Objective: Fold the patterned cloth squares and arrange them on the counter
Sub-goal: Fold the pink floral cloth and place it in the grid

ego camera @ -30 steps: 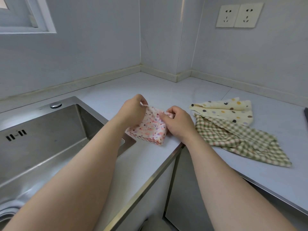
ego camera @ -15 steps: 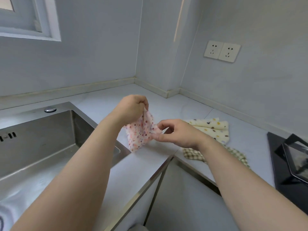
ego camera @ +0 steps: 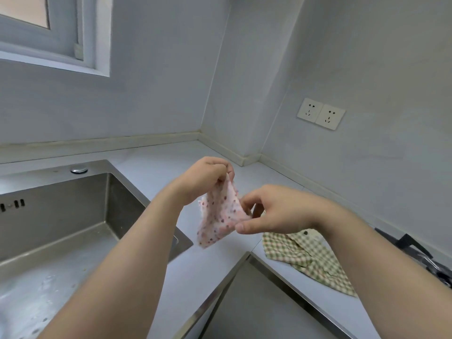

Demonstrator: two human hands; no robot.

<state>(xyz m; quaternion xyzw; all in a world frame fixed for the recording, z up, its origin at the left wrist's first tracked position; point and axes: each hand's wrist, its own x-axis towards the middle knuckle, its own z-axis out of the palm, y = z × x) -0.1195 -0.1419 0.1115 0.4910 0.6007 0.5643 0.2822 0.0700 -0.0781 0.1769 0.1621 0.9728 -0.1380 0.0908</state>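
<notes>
Looks early in the task. Holds the pink floral cloth (ego camera: 221, 216) in the air above the desk (ego camera: 159, 160), just right of the sink (ego camera: 61, 216); not a finished fold, to judge by the loose, drooping shape. Leaves the green checked cloth (ego camera: 308, 258) rumpled and unfolded on the desk further right, with a scrap of a cream dotted cloth (ego camera: 305, 233) peeping out at its far edge, mostly hidden behind the right wrist. Shows nothing folded and set down anywhere. So, at a guess: all the cloths left to fold, then to arrange.

Raises the left hand (ego camera: 203, 178) highest, back of the hand toward the camera, grip closed in a pinch on the cloth's top corner. Brings the right hand (ego camera: 276, 211) in lower from the side, thumb below and forefinger above, grip seemingly pinching the cloth's right edge, other fingers loosely curled. Stretches both forearms forward, converging on the cloth.
</notes>
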